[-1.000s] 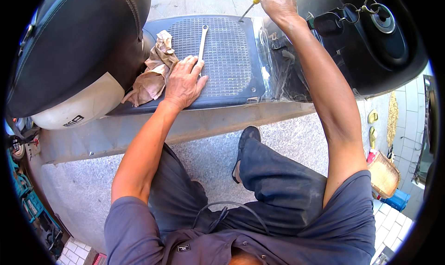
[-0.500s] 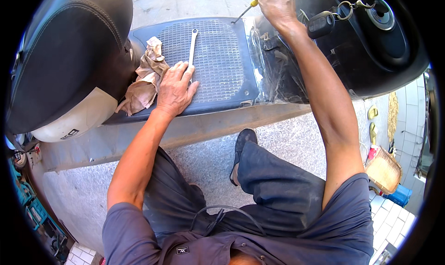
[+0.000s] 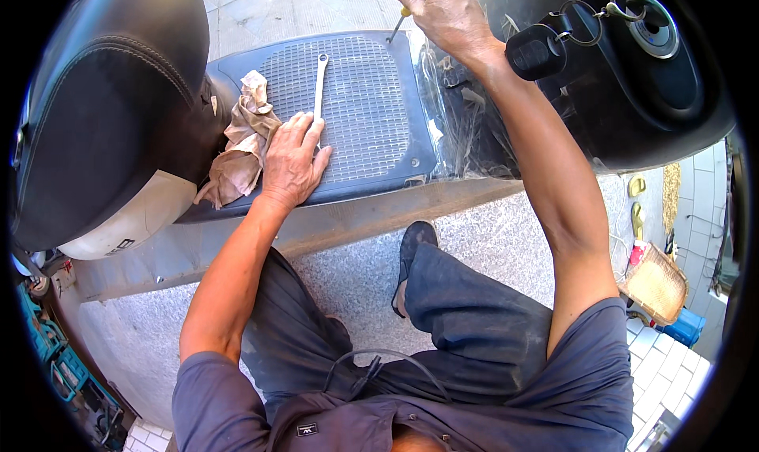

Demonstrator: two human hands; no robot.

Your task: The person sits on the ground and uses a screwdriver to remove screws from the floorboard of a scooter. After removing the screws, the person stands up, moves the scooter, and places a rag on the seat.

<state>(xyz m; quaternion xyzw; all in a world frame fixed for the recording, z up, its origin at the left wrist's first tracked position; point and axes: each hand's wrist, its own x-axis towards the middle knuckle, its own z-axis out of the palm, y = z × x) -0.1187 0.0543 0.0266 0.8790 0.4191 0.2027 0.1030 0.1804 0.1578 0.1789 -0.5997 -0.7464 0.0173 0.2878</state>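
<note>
My right hand grips the yellow handle of a screwdriver at the far side. Its slanted shaft reaches down to the far right corner of the scooter's dark footboard, where a ribbed mat area covers the middle. My left hand lies flat on the footboard with its fingers stretched out. Under or beside those fingers is the lower end of a ring-ended wrench; the hand hides that end. A crumpled brownish cloth lies just left of my left hand.
The black scooter seat rises at the left. At the right, a key ring with a black fob hangs from the lock on the dark front panel. A woven basket stands at the right, and teal tool cases sit at lower left.
The scooter appears slightly further left and lower in view. My right hand and the screwdriver have shifted left with it, the tip still at the footboard corner. The key fob has swung.
</note>
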